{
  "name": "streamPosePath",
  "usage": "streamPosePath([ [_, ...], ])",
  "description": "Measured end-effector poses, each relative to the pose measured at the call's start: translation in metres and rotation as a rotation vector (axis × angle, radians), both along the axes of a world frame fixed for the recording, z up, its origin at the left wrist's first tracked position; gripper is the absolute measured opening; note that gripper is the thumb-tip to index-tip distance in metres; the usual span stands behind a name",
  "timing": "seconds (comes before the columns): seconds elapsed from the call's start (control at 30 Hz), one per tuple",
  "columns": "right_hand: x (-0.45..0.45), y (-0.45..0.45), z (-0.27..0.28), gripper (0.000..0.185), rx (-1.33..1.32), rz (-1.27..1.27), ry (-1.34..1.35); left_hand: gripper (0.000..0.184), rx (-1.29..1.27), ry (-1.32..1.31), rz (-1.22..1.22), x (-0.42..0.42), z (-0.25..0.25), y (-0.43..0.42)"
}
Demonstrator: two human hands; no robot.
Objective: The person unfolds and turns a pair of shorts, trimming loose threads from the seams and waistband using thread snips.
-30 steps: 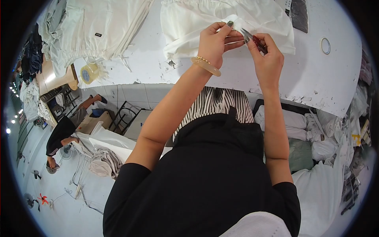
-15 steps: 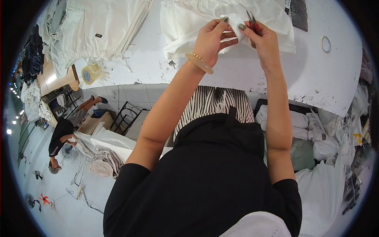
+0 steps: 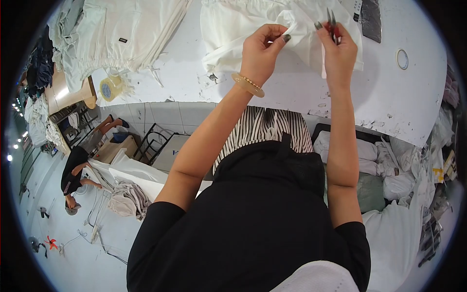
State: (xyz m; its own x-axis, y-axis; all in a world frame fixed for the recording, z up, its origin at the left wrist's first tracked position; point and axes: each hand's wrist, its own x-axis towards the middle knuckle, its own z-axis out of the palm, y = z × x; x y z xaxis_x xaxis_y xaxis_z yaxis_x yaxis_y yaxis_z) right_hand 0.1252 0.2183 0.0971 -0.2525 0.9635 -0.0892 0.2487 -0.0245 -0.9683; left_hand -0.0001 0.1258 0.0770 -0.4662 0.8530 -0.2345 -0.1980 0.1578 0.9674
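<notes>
A white garment is spread on the white table in front of me, its cloth bunched and raised in the middle. My left hand pinches a fold of it between thumb and fingers; a bangle and a beaded bracelet circle that wrist. To the right, my right hand is closed around small thread snips with red handles, their metal points facing away from me. Its thumb is apart from the fold in my left hand. Whether the right fingers also touch cloth, I cannot tell.
More white garments with a small black label lie at the left. Clear tape sits near the table's front edge, another tape roll at the right. Bagged goods fill the space below right. A person bends at the far left.
My right hand has moved right with the snips, away from my left hand and the raised cloth. My left hand keeps its pinch. The person at far left has shifted posture.
</notes>
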Motion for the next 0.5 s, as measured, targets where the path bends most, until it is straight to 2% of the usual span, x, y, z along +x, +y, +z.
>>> streamPosePath([
  [0.03,-0.001,0.002,0.002,0.016,0.203,0.025,-0.033,0.017,-0.017,0.018,-0.030,-0.003,0.003,0.000],
  [0.13,-0.007,0.008,0.026,0.021,-0.074,0.299,0.200,0.018,-0.039,0.087,-0.113,-0.006,0.010,0.000],
  [0.23,0.003,0.027,0.015,0.025,-0.179,0.571,0.050,0.016,-0.009,0.192,-0.165,-0.008,0.007,-0.001],
  [0.27,0.007,0.029,0.012,0.022,-0.173,0.565,0.052,0.015,0.005,0.236,-0.173,-0.009,0.006,-0.001],
  [0.37,0.008,0.029,0.009,0.020,-0.173,0.552,0.039,0.013,0.142,0.149,-0.121,-0.008,0.013,0.003],
  [0.5,0.013,0.022,0.015,0.020,-0.162,0.538,-0.001,0.018,0.138,0.378,-0.179,-0.014,0.030,0.002],
])
